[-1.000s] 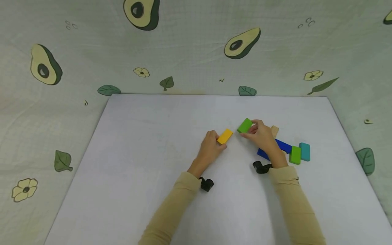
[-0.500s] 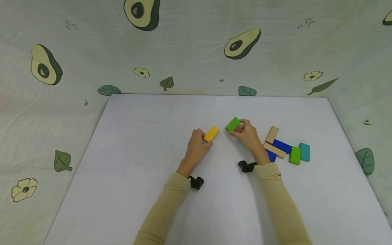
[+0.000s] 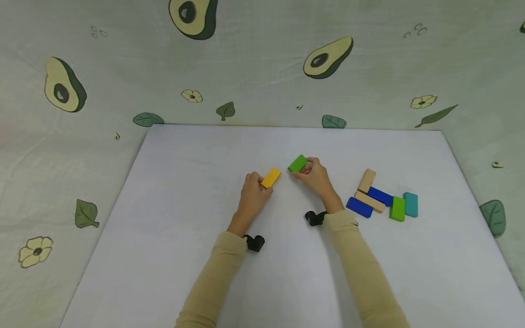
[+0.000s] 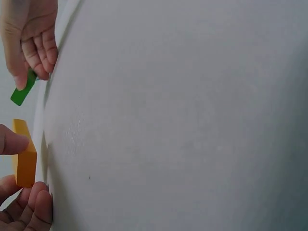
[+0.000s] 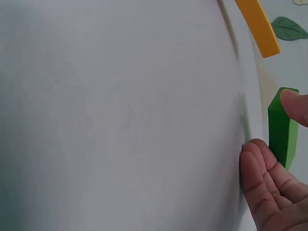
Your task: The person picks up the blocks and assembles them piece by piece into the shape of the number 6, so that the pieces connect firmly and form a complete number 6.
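Observation:
In the head view the left hand [image 3: 253,197] pinches a yellow block [image 3: 271,177] by its lower left end. To its right, the right hand [image 3: 318,179] holds a green block [image 3: 297,163] between thumb and fingers. A small gap separates the two blocks. The left wrist view shows the thumb pressed on the yellow block [image 4: 25,161], with the green block [image 4: 23,90] in the other hand above it. In the right wrist view, thumb and fingers grip the green block [image 5: 282,127]; the yellow block [image 5: 260,28] appears at the top.
Right of the hands on the white table [image 3: 172,191] lies a group: two wooden blocks [image 3: 367,180], two blue blocks [image 3: 359,207], a second green block [image 3: 397,209] and a teal block [image 3: 411,204]. Behind the table hangs a patterned cloth [image 3: 262,59].
Both hands have moved left across the table, carrying the yellow and green blocks. The blue and wooden blocks that the right arm partly covered are now in full view.

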The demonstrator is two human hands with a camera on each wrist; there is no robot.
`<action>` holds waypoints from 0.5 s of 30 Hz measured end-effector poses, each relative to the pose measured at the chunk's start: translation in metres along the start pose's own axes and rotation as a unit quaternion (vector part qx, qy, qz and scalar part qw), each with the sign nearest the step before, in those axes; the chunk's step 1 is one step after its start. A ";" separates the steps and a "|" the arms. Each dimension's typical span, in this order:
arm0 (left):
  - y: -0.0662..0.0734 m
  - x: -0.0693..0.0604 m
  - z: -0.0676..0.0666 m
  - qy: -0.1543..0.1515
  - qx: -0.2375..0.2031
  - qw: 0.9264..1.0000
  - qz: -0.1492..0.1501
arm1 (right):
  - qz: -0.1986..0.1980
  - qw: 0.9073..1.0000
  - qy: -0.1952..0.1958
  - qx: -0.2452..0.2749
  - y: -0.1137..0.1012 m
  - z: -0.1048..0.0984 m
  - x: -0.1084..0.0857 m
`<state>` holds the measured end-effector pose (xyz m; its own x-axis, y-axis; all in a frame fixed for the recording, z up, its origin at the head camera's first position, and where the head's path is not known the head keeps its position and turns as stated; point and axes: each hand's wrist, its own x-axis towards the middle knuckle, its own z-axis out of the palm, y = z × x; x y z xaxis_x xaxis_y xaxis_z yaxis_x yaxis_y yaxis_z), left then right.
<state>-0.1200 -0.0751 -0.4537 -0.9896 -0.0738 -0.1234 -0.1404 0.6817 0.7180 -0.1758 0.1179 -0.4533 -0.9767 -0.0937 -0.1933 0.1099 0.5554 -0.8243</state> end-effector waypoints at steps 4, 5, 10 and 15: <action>-0.003 0.002 -0.002 0.006 -0.001 1.000 -0.006 | 0.005 1.000 0.001 0.011 -0.006 0.006 0.005; -0.004 0.003 -0.003 0.008 -0.003 1.000 -0.009 | 0.004 1.000 0.002 0.012 -0.007 0.008 0.006; -0.010 0.008 -0.006 0.020 -0.001 1.000 -0.021 | 0.008 1.000 0.005 0.013 -0.013 0.016 0.014; -0.013 0.012 -0.010 0.031 -0.005 0.999 -0.034 | 0.011 1.000 0.005 -0.005 -0.018 0.025 0.021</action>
<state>-0.1307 -0.0925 -0.4579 -0.9776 -0.1650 -0.1307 -0.2082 0.6665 0.7158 -0.1941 0.0854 -0.4554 -0.9757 -0.0736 -0.2062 0.1297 0.5648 -0.8150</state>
